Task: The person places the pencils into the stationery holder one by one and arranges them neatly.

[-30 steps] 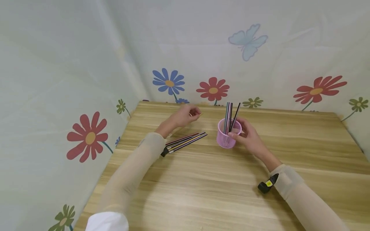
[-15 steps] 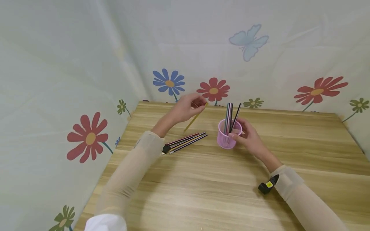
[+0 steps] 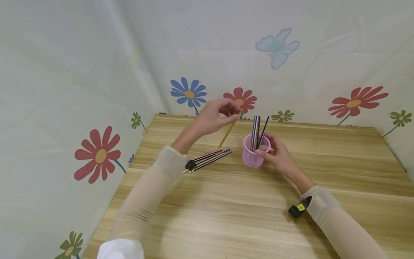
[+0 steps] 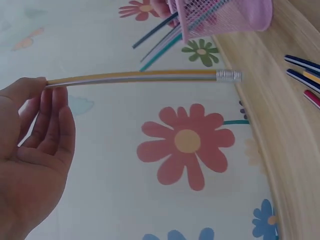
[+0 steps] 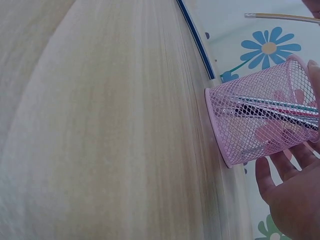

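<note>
Between thumb and fingertips my left hand [image 3: 213,117] pinches a yellow striped pencil [image 4: 145,76] near one end. In the head view it hangs at a slant above the table, left of a pink mesh pencil cup [image 3: 248,158]. Its silver ferrule end [image 4: 229,76] points down, away from the hand. My right hand [image 3: 280,154] grips the cup from its right side, thumb at the rim. Several striped pencils [image 3: 254,131] stand in the cup, with a dark one leaning right. The cup is upright on the table.
Several striped pencils [image 3: 213,158] lie side by side on the wooden table [image 3: 242,216], partly behind the left wrist's black camera [image 3: 191,165]. A flower-printed curtain [image 3: 220,54] hangs behind the table's back edge and along its left side.
My left hand has lifted the yellow pencil and moved right, towards the cup. The pencil now hangs fully visible below the fingers. The right hand and cup have stayed put.
</note>
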A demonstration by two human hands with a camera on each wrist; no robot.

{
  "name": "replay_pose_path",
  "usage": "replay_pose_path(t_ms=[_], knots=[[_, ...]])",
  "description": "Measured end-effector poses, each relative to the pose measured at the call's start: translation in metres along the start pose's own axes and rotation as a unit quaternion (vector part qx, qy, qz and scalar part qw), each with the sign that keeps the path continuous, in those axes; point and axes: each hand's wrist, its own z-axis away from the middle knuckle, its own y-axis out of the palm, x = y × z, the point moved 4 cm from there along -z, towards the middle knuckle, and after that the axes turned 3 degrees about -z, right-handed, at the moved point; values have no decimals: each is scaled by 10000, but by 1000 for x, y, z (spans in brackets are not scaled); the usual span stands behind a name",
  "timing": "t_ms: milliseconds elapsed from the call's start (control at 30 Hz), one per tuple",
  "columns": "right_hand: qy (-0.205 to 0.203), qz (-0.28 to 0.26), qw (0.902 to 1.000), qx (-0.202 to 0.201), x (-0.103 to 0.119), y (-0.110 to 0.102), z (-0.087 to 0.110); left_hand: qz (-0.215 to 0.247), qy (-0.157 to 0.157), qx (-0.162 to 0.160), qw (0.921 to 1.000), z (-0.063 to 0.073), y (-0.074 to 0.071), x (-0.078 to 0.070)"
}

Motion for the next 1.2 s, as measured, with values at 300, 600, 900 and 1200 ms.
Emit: replay_pose_path(t_ms=[300, 600, 900, 1200], knots=[[7, 27, 10000, -39, 0, -3, -1, 862, -22, -108, 9962, -13, -2, -21], [108, -14, 9999, -21, 0, -3, -1, 1552, -35, -541, 9864, -25, 4, -19], [95, -28, 9999, 23, 2, -2, 0, 2398, -159, -1219, 9630, -31, 28, 7], [-7, -6, 10000, 0, -3, -1, -2, 1944, -668, -1566, 9660, -28, 54, 34]])
